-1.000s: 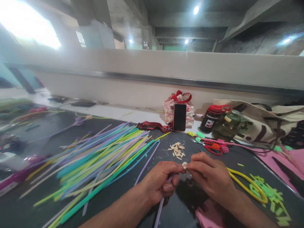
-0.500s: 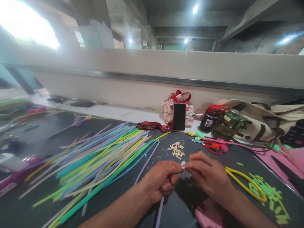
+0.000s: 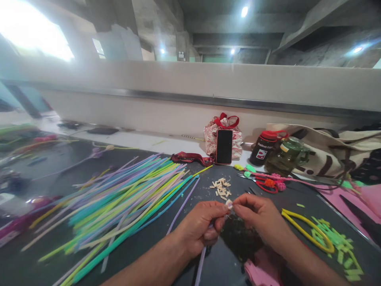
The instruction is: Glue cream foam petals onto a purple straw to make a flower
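Note:
My left hand [image 3: 200,227] is closed, with thumb and forefinger pinching a small cream-and-lilac fuzzy piece [image 3: 229,204]. A lilac pipe cleaner [image 3: 201,265] runs down out of the same fist. On the other side of the small piece, my right hand [image 3: 262,219] has its thumb and fingertips pressed together at its edge. How the piece joins the pipe cleaner is hidden by my fingers. Just beyond both hands lies a little heap of short cream cut pieces [image 3: 220,187].
Many coloured pipe cleaners [image 3: 127,202] spread across the left. Red-handled scissors [image 3: 266,186], a yellow bent pipe cleaner [image 3: 323,238] and green cut pieces [image 3: 342,244] lie right. A phone [image 3: 224,147], a dark bottle [image 3: 262,149] and a green jug [image 3: 287,155] stand behind.
My right hand has turned slightly and its fingers have shifted, showing more of the small cream-and-lilac piece. My left hand stays nearly in place.

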